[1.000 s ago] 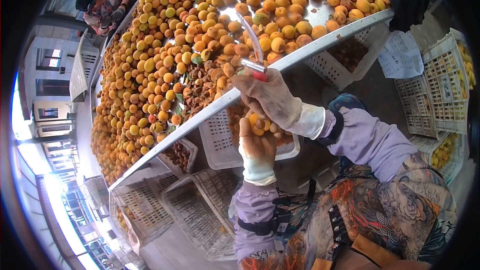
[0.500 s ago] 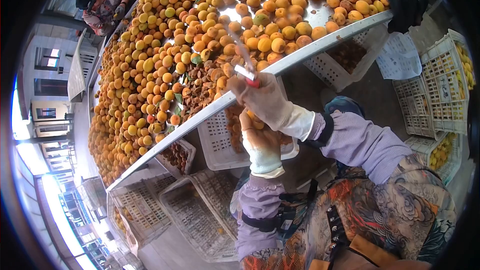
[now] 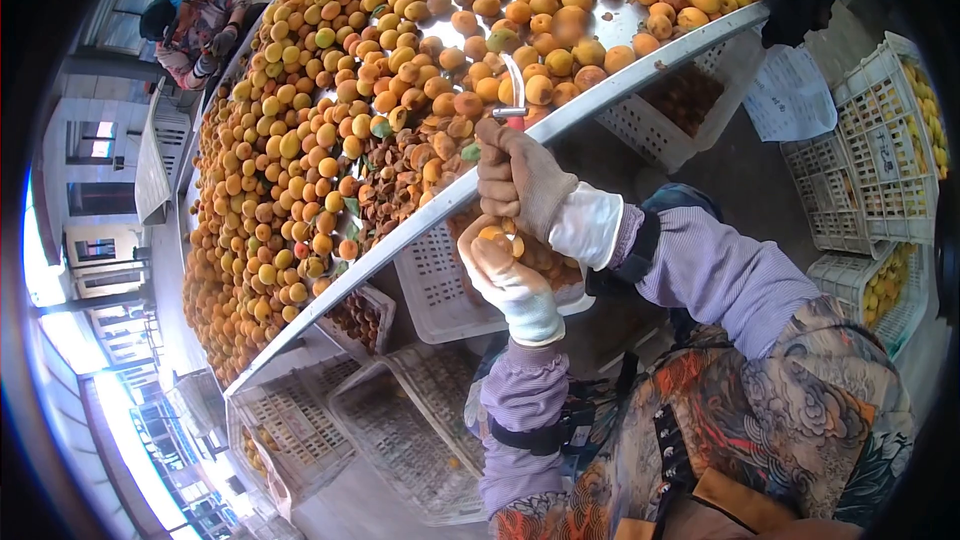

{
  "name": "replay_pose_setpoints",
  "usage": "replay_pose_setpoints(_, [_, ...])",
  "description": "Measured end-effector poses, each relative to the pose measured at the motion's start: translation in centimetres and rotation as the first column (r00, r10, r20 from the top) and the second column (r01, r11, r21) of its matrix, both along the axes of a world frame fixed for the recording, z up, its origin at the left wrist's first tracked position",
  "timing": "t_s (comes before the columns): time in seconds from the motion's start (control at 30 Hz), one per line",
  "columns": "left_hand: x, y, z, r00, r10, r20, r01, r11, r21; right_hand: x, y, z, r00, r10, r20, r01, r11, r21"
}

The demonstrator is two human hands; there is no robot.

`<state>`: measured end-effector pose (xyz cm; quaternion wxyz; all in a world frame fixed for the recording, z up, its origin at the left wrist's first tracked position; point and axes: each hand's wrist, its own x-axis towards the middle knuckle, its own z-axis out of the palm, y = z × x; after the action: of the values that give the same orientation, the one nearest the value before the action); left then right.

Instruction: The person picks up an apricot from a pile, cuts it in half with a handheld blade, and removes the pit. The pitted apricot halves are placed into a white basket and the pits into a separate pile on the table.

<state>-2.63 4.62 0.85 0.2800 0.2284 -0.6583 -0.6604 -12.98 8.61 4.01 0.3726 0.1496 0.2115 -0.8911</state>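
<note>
My gloved right hand [image 3: 522, 180] is wrapped round the red handle of a curved knife [image 3: 514, 90], its blade pointing up over the table's rim. Just below it, my gloved left hand [image 3: 503, 268] is closed round an orange apricot [image 3: 492, 234], partly hidden by the fingers. Both hands are close together in front of the metal table edge [image 3: 395, 235]. Under them is a white crate [image 3: 430, 275] with apricot pieces in it. Brown, cut-looking pieces [image 3: 385, 185] lie among whole apricots [image 3: 290, 145] on the table.
Several crates [image 3: 295, 420] stand at the lower left. Stacked crates of yellow fruit [image 3: 870, 155] are at the right, beside a paper sheet [image 3: 790, 100]. Another crate [image 3: 655, 130] sits under the table. A person [image 3: 200, 30] works at the table's far left side.
The knife has swung from leaning left to nearly upright. My left hand has turned and shifted slightly up and left, with its fingers closer round the apricot. The view has shifted slightly.
</note>
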Motion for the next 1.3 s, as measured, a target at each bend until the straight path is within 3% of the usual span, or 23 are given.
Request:
replay_pose_setpoints(0.03, [-0.3, 0.0, -0.4, 0.996, 0.068, -0.061, -0.079, 0.976, -0.205, 0.0, 0.1, 0.0, 1.000, 0.011, 0.015, -0.011, 1.000, -0.029])
replay_pose_setpoints(0.2, [-0.1, 0.3, 0.6, 0.994, 0.051, -0.095, -0.078, 0.951, -0.301, -0.4, 0.4, 0.3, 0.998, 0.042, 0.040, -0.039, 0.997, -0.072])
replay_pose_setpoints(0.27, [0.4, 0.7, 2.0, 0.998, -0.056, 0.023, 0.050, 0.977, 0.208, 0.2, 0.5, 1.0, 0.996, 0.016, -0.093, -0.019, 0.999, -0.027])
replay_pose_setpoints(0.33, [-0.7, 2.0, 2.4, 0.993, 0.108, -0.040, -0.090, 0.948, 0.307, 0.7, 0.6, 1.4, 0.972, -0.020, -0.234, 0.031, 0.999, 0.044])
replay_pose_setpoints(0.4, [-0.3, 1.3, 2.7, 0.995, -0.032, 0.094, -0.013, 0.897, 0.442, 0.8, 0.8, 1.3, 0.886, 0.055, -0.460, 0.006, 0.992, 0.130])
replay_pose_setpoints(0.43, [0.4, 0.1, 1.8, 0.983, -0.182, -0.035, 0.166, 0.782, 0.601, 1.1, 0.7, 1.3, 0.887, 0.052, -0.458, 0.009, 0.991, 0.130])
replay_pose_setpoints(0.53, [0.8, -1.2, 0.6, 0.972, -0.228, -0.055, 0.192, 0.640, 0.744, 1.9, -0.2, 1.4, 0.822, -0.033, -0.568, 0.057, 0.998, 0.025])
replay_pose_setpoints(0.57, [0.6, -0.5, 0.9, 0.985, -0.134, 0.110, 0.014, 0.694, 0.720, 1.6, -0.9, 0.1, 0.638, 0.057, -0.768, 0.114, 0.979, 0.167])
replay_pose_setpoints(0.6, [1.2, -1.0, 0.0, 0.985, -0.134, 0.111, 0.013, 0.693, 0.721, 1.9, -1.0, -0.7, 0.639, 0.058, -0.767, 0.114, 0.979, 0.168])
replay_pose_setpoints(0.67, [2.2, -1.9, -1.1, 0.960, -0.279, 0.014, 0.220, 0.785, 0.580, 2.8, -0.8, -0.7, 0.426, 0.203, -0.882, 0.019, 0.972, 0.232])
replay_pose_setpoints(0.73, [2.9, -3.4, -2.4, 0.956, -0.292, 0.008, 0.199, 0.673, 0.712, 3.5, -0.9, -0.7, 0.448, 0.198, -0.872, 0.034, 0.971, 0.238])
replay_pose_setpoints(0.8, [3.2, -5.6, -5.1, 0.849, -0.444, -0.284, 0.464, 0.372, 0.804, 3.4, -0.1, 0.7, 0.613, 0.241, -0.752, -0.079, 0.966, 0.244])
replay_pose_setpoints(0.83, [2.6, -4.3, -3.5, 0.848, -0.446, -0.286, 0.466, 0.372, 0.803, 4.1, -0.4, 1.0, 0.652, 0.168, -0.739, -0.040, 0.981, 0.188])
replay_pose_setpoints(0.87, [1.5, -1.9, -0.7, 0.962, -0.269, -0.043, 0.152, 0.401, 0.903, 4.3, -0.4, 0.5, 0.651, 0.167, -0.740, -0.038, 0.981, 0.188])
replay_pose_setpoints(0.9, [0.9, -0.7, 0.8, 0.971, -0.088, 0.221, -0.175, 0.367, 0.914, 4.4, -0.5, -0.5, 0.425, 0.167, -0.890, 0.038, 0.979, 0.201])
replay_pose_setpoints(0.93, [0.9, -1.0, 0.6, 0.972, -0.086, 0.217, -0.171, 0.367, 0.914, 4.5, -0.4, -1.1, 0.166, 0.173, -0.971, 0.112, 0.975, 0.193])
replay_pose_setpoints(1.0, [1.3, -2.5, -0.9, 0.976, -0.215, -0.028, 0.081, 0.243, 0.967, 4.9, -0.1, -1.2, 0.107, 0.211, -0.972, 0.072, 0.973, 0.219])
replay_pose_setpoints(1.07, [2.0, -4.4, -2.9, 0.910, -0.310, -0.277, 0.318, 0.090, 0.944, 5.1, 0.0, -0.9, 0.299, 0.101, -0.949, 0.007, 0.994, 0.108])
replay_pose_setpoints(1.13, [2.3, -5.4, -3.9, 0.779, -0.364, -0.511, 0.521, -0.078, 0.850, 3.7, -0.1, -1.0, 0.378, 0.107, -0.920, 0.152, 0.973, 0.175])
replay_pose_setpoints(1.17, [1.8, -5.3, -3.9, 0.712, -0.283, -0.643, 0.621, -0.173, 0.764, 2.3, 0.9, 0.3, 0.692, 0.043, -0.721, 0.102, 0.982, 0.157])
replay_pose_setpoints(1.2, [1.3, -4.8, -2.8, 0.709, -0.287, -0.644, 0.624, -0.169, 0.763, 1.2, 1.4, 1.0, 0.910, -0.006, -0.416, 0.061, 0.991, 0.120])
replay_pose_setpoints(1.27, [0.8, -3.7, 0.4, 0.946, -0.255, -0.202, 0.251, 0.177, 0.952, 0.3, 0.8, 0.5, 0.965, -0.125, -0.230, 0.143, 0.988, 0.062])
replay_pose_setpoints(1.3, [1.0, -4.4, -0.5, 0.869, -0.285, -0.405, 0.427, 0.015, 0.904, 0.0, 1.3, 0.1, 0.958, -0.127, -0.259, 0.145, 0.988, 0.054])
